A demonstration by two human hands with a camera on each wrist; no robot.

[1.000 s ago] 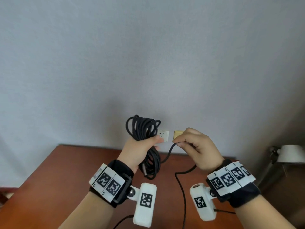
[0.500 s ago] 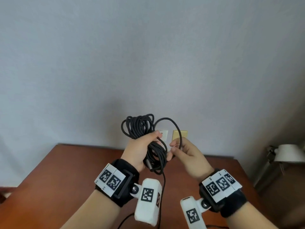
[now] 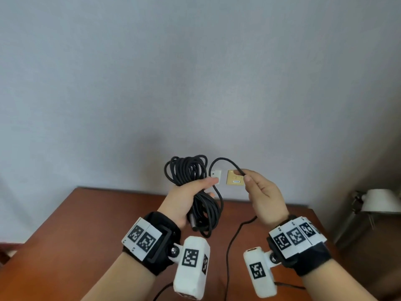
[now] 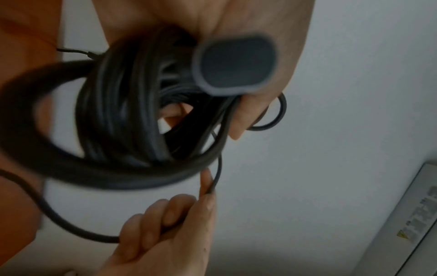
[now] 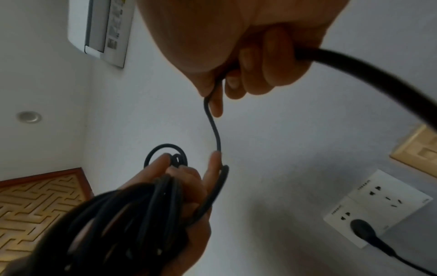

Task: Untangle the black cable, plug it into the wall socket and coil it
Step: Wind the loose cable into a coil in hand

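The black cable is gathered into a coil of several loops, and my left hand grips it in front of the wall. A single strand arcs from the coil to my right hand, which pinches it between thumb and forefinger. From there the cable drops to the table. In the right wrist view the cable's plug sits in the white wall socket. The left wrist view shows the coil and a blurred connector end against my palm.
A beige wall plate is mounted right of the white socket. The brown table stands below my hands. A white lamp is off its right side. An air conditioner hangs high on the wall.
My right hand has moved right, away from the coil, drawing out a strand that arcs between the hands. The left hand keeps its hold on the coil.
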